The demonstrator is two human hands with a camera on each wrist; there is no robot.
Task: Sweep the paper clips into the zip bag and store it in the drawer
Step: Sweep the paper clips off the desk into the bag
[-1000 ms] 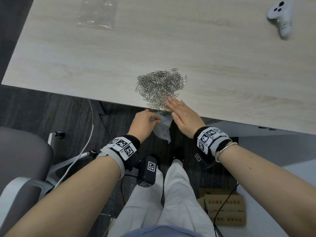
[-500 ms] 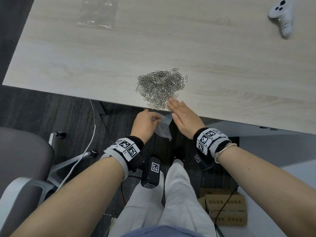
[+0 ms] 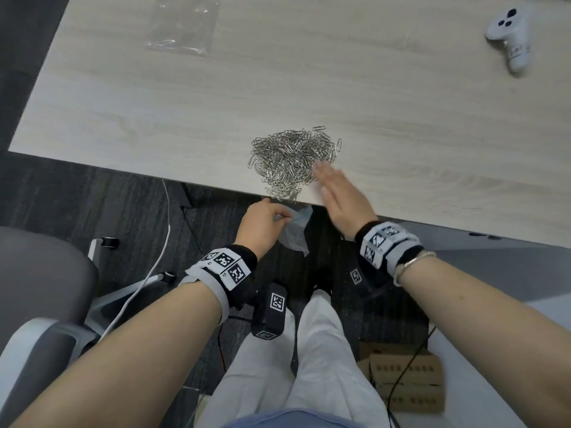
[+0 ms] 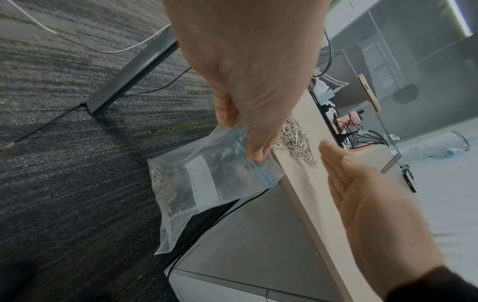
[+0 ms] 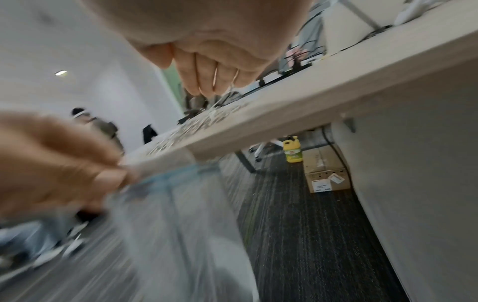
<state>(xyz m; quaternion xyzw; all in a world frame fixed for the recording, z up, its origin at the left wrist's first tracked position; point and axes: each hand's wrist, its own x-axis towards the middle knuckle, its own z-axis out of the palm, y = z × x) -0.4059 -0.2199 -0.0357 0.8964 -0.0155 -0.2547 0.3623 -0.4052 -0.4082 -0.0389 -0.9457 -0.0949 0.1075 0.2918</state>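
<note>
A heap of silver paper clips (image 3: 293, 162) lies on the wooden table (image 3: 401, 118), right at its near edge. Just below that edge my left hand (image 3: 265, 223) pinches the blue-striped mouth of a clear zip bag (image 3: 295, 231), which hangs down under the clips. The left wrist view shows the zip bag (image 4: 207, 183) with some clips in its bottom. My right hand (image 3: 336, 193) lies flat with straight fingers on the table, against the right side of the heap, holding nothing. The right wrist view is blurred.
A second clear plastic bag (image 3: 182, 26) lies at the table's far left, and a white controller (image 3: 509, 32) at the far right. A grey chair (image 3: 40, 288) stands to my left, a grey cabinet (image 3: 463, 273) under the table on the right, cardboard boxes (image 3: 404, 381) on the floor.
My right hand has slid away from the table's edge, farther onto the table, to the right side of the heap. The left hand still holds the bag in the same place.
</note>
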